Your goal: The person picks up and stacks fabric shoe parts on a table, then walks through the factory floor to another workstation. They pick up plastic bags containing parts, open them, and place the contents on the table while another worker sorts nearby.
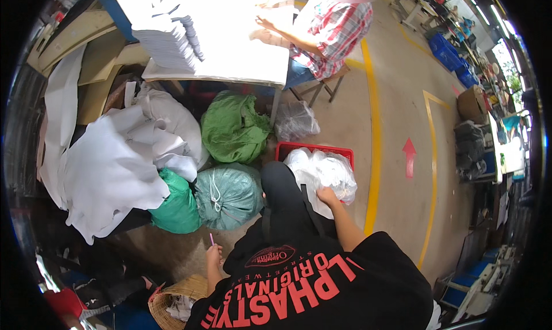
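Observation:
My right hand [328, 196] is closed on the near edge of a white, partly see-through plastic bag [307, 164]. The bag bulges over the rim of a red plastic basket [287, 147], to the right of my dark-clothed legs. Low on my left side, my left hand [214, 254] grips a thin pink-purple stick [211, 239], pen-like, pointing up from the fist; its exact kind is too small to make out. A tied grey-green sack [230, 195] stands just beyond that hand. What the plastic bag contains is hard to tell.
A person in a plaid shirt [339, 28] sits at a white table [247, 65] stacked with grey-white sheets [167, 42]. Green sacks [236, 126] and draped white sheet material [109, 169] crowd the left. A wicker basket [167, 301] stands lower left. Yellow floor lines [374, 134] run right.

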Motion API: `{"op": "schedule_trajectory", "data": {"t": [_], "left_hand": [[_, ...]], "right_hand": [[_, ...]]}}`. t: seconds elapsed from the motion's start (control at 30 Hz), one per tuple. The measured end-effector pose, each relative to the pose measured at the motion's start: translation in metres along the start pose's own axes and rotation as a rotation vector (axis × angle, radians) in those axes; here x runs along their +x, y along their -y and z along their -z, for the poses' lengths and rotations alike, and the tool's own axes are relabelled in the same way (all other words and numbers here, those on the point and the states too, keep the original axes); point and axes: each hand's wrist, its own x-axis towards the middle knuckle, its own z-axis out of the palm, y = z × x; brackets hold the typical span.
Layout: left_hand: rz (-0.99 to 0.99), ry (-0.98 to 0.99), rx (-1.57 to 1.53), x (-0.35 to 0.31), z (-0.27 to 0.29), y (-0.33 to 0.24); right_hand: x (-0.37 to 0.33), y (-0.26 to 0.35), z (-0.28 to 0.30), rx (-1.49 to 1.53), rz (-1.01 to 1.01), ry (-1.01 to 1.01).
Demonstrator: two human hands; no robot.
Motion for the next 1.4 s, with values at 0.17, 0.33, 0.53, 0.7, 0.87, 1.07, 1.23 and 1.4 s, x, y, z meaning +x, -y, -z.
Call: {"op": "schedule_trajectory", "data": {"t": [0.17, 0.33, 0.53, 0.7, 0.87, 1.07, 1.23, 1.4], "left_hand": [[-0.065, 0.116, 0.100, -0.006, -0.007, -0.003], [-0.060, 0.104, 0.050, 0.000, -0.013, -0.028], [-0.105, 0.103, -0.097, 0.013, -0.020, -0.020], [-0.029, 0.071, -0.149, 0.013, -0.034, 0.017], [-0.009, 0.063, -0.173, 0.009, -0.040, 0.079], [-0.055, 0.069, -0.267, 0.003, -0.038, 0.124], [-0.315, 0.064, 0.074, -0.010, -0.018, 0.099], [-0.146, -0.006, -0.169, -0.016, -0.017, 0.008]], "right_hand": [[0.043, 0.059, 0.031, 0.440, -0.019, -0.137], [0.069, 0.143, 0.086, 0.100, 0.079, -0.007], [0.061, 0.181, 0.110, -0.185, 0.143, 0.090], [0.056, 0.170, 0.092, -0.196, 0.247, 0.060], [0.036, 0.159, 0.070, -0.249, 0.221, 0.036], [0.002, 0.164, 0.066, -0.010, 0.277, -0.114], [-0.004, 0.183, 0.078, -0.100, 0.365, 0.016], [-0.009, 0.234, 0.084, -0.081, 0.626, 0.316]]}}
